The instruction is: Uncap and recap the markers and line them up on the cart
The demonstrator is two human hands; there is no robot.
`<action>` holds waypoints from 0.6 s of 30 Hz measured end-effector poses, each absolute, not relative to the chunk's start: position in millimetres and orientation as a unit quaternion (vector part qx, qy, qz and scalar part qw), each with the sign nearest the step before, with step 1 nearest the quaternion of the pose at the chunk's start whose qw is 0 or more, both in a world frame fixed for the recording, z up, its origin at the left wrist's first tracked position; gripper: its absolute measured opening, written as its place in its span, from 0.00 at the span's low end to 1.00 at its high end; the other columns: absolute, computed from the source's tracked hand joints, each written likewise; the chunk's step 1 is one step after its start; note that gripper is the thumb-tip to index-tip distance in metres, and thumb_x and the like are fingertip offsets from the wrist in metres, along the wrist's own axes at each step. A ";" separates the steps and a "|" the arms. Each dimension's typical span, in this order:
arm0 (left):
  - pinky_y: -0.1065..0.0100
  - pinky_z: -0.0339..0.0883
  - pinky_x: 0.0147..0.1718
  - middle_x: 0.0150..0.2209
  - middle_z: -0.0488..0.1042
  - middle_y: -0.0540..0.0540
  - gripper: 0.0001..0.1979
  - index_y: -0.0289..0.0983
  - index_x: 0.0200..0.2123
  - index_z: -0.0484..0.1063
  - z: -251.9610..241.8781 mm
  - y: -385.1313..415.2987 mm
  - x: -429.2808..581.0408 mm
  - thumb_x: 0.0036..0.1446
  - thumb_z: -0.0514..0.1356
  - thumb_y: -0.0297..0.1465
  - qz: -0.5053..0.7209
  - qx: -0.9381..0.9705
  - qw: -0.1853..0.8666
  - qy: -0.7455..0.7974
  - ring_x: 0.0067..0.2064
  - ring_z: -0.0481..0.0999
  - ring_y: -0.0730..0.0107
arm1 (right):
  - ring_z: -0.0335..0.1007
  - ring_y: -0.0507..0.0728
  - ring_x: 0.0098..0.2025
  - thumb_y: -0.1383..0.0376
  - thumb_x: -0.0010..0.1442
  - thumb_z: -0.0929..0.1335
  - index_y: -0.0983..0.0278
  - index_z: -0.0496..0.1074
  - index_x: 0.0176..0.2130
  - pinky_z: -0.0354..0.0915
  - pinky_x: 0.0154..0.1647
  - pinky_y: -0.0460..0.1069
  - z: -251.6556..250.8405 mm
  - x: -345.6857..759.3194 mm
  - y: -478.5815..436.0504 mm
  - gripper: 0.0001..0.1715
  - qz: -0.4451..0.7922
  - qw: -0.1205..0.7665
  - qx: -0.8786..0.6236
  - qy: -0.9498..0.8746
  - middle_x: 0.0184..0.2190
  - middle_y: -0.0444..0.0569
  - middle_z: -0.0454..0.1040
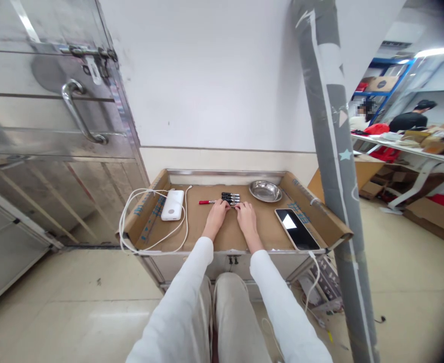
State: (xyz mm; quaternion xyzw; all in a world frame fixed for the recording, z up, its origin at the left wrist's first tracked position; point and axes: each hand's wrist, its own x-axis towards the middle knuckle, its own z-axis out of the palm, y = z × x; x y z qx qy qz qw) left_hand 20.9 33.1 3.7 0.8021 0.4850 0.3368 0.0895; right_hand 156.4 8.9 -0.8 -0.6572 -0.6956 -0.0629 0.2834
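Observation:
Several black pens or markers [230, 195], with silvery parts, lie side by side on the brown cardboard lining [195, 232] of a shallow bench top. A red pen-like stick [205, 202] lies to their left, its right end close to my left hand [217, 217]. Just in front of the black row, the fingers of my left hand are drawn together. My right hand [246, 220] is beside it, fingertips also bent inward and nearly meeting the left ones. A small silvery piece shows between the fingertips; what it belongs to is hidden.
A metal bowl [265, 191] stands at the back right, near a phone [296, 229] with a plugged-in cable. At left are a white power bank [172, 205] and looped white cable. A grey wrapped pole [333, 126] leans at right. Two people sit at a far table.

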 end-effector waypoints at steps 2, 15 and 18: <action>0.64 0.65 0.45 0.38 0.69 0.45 0.04 0.36 0.35 0.68 3.0 33.3 21.3 0.60 0.54 0.25 0.338 0.801 0.086 0.486 0.42 0.70 0.66 | 0.63 0.58 0.42 0.68 0.64 0.59 0.65 0.73 0.39 0.57 0.44 0.51 -0.7 156.5 9.2 0.14 -0.065 0.281 -0.652 -0.701 0.38 0.54 0.71; 0.65 0.65 0.45 0.40 0.70 0.45 0.05 0.37 0.37 0.65 4.6 31.7 23.4 0.62 0.50 0.25 0.351 0.810 0.103 0.458 0.42 0.70 0.67 | 0.65 0.56 0.40 0.67 0.64 0.60 0.64 0.72 0.43 0.59 0.43 0.49 0.1 156.3 9.5 0.12 -0.028 0.300 -0.617 -0.727 0.39 0.51 0.74; 0.67 0.66 0.44 0.40 0.71 0.45 0.06 0.37 0.39 0.64 5.4 30.4 23.2 0.63 0.49 0.25 0.369 0.805 0.137 0.444 0.42 0.71 0.69 | 0.66 0.56 0.41 0.67 0.63 0.61 0.63 0.72 0.44 0.60 0.42 0.48 -0.9 157.1 9.7 0.13 -0.016 0.310 -0.606 -0.732 0.40 0.51 0.74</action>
